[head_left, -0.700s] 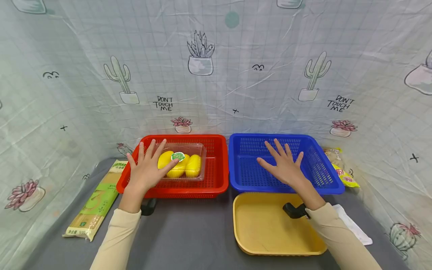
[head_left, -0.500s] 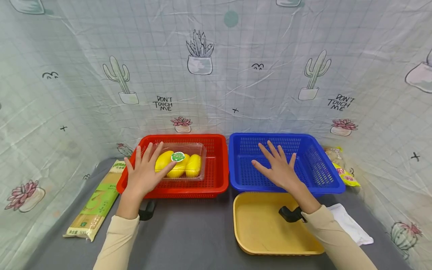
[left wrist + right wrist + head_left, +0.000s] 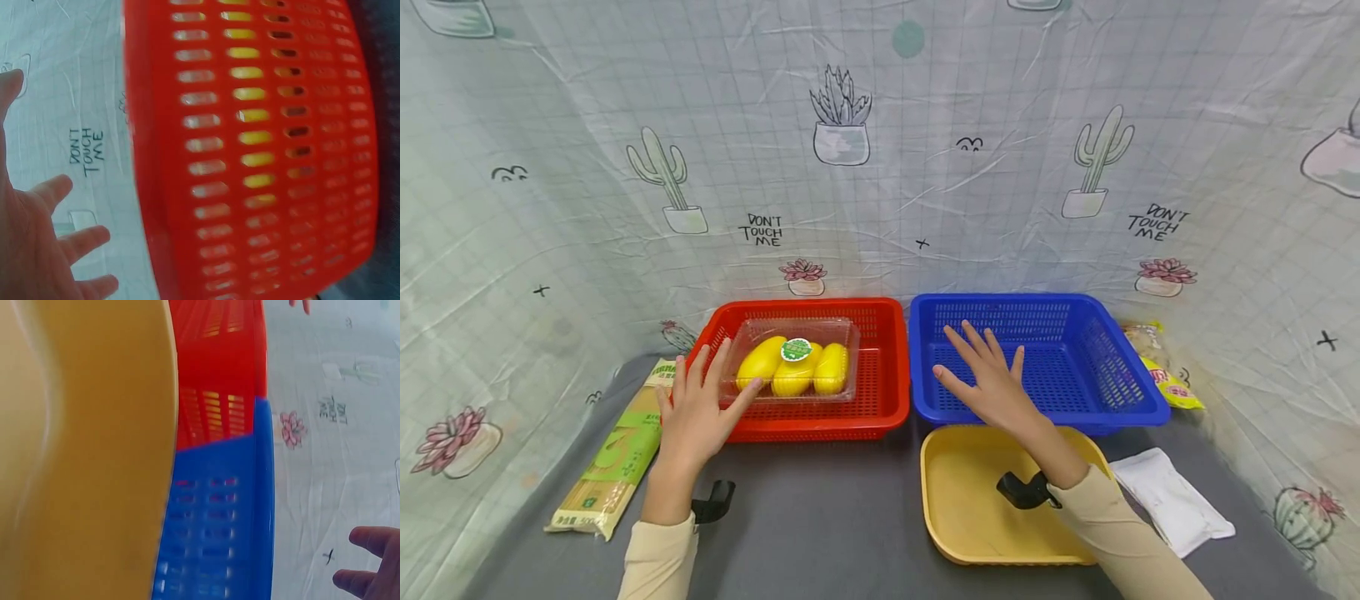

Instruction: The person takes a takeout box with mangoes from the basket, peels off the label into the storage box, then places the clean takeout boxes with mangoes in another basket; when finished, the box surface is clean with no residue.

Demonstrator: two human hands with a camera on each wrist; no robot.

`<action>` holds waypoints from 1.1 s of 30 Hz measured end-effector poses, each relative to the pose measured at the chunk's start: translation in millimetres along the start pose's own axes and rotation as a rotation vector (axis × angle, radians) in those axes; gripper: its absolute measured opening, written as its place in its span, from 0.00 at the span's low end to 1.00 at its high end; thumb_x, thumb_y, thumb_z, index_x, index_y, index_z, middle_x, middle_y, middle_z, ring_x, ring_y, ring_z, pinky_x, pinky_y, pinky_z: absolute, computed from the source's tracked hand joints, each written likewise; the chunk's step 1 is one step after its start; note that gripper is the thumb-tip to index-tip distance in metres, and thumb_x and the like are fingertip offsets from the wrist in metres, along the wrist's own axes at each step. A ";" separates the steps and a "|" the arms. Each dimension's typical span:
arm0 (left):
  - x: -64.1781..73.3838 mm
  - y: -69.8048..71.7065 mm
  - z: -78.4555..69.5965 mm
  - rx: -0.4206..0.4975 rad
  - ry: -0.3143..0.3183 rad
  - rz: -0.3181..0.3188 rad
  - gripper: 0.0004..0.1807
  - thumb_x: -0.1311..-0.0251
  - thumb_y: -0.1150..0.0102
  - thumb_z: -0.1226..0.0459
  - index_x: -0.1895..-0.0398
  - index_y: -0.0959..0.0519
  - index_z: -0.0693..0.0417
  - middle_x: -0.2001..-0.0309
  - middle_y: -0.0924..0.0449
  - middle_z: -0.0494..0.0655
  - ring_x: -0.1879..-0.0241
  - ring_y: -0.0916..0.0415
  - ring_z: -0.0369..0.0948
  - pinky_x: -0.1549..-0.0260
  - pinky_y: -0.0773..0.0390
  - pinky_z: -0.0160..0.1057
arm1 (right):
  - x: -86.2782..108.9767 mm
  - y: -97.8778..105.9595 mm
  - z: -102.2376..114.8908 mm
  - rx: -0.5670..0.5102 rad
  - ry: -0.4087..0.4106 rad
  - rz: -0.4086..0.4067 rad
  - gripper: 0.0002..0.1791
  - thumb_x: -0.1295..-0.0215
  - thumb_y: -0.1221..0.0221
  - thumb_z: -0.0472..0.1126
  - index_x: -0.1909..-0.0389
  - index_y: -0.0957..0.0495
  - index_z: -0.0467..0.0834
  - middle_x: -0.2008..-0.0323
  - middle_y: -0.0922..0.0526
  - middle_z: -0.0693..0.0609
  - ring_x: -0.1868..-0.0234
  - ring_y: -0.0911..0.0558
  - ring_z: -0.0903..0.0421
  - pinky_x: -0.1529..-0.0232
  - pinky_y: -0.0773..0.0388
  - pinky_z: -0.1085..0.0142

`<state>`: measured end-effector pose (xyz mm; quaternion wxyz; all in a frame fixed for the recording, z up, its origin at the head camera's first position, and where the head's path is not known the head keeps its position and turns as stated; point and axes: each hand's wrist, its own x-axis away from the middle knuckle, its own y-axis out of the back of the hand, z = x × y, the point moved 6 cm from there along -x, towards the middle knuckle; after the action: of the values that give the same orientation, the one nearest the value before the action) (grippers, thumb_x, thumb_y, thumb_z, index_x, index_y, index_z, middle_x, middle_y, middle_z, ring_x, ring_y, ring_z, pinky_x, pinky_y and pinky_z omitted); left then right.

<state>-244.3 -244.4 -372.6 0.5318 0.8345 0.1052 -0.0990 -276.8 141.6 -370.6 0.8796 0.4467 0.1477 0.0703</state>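
Note:
In the head view my left hand [image 3: 696,417] is spread out over the front left corner of the red basket [image 3: 880,417], holding nothing. Inside that basket sits a clear plastic box [image 3: 859,367] of yellow mangoes [image 3: 763,360] with a round green and white sticker [image 3: 796,349]. My right hand [image 3: 992,387], fingers also spread, is above the front left part of the blue basket [image 3: 1075,333], and it holds nothing either. The right forearm passes over a yellow tray [image 3: 970,500]. The left wrist view shows the red basket's slotted side next to the left fingers [image 3: 87,242].
A pack of noodles [image 3: 617,458] lies left of the red basket. Right of the yellow tray is a white packet [image 3: 1172,500]. A yellow snack bag [image 3: 1172,383] lies partly hidden behind the blue basket. A patterned cloth [image 3: 917,167] hangs behind, and the table [image 3: 820,517] is grey.
Both hands have drawn back toward the body, the left moving slightly left and the right clearly left. More of the mango box and white packet now shows. The baskets and tray stay put.

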 end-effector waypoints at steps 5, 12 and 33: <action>5.1 -1.3 12.5 0.020 0.011 -0.033 0.46 0.36 0.53 0.36 0.21 0.54 0.43 0.26 0.54 0.65 0.27 0.68 0.67 0.40 0.67 0.77 | -1.2 -10.2 11.7 -0.011 0.020 0.003 0.40 0.32 0.51 0.65 0.23 0.48 0.57 0.22 0.54 0.48 0.23 0.62 0.40 0.36 0.84 0.34; 12.2 0.2 30.3 0.038 0.029 -0.103 0.45 0.35 0.51 0.39 0.22 0.52 0.47 0.27 0.53 0.66 0.28 0.64 0.67 0.38 0.62 0.74 | -6.9 -25.2 28.9 -0.049 0.077 0.004 0.39 0.32 0.49 0.63 0.24 0.46 0.56 0.23 0.52 0.47 0.23 0.60 0.41 0.34 0.82 0.35; 21.2 -5.2 71.0 0.147 0.152 -0.243 0.43 0.40 0.39 0.47 0.26 0.43 0.54 0.36 0.39 0.64 0.37 0.43 0.61 0.44 0.43 0.67 | -22.0 -52.5 69.0 -0.296 0.132 0.057 0.37 0.31 0.50 0.59 0.24 0.45 0.55 0.22 0.54 0.52 0.22 0.61 0.46 0.35 0.54 0.29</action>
<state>-229.2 -305.2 -412.4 0.4441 0.8572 0.2379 -0.1067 -275.8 52.2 -370.1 0.9219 0.3104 0.1804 0.1453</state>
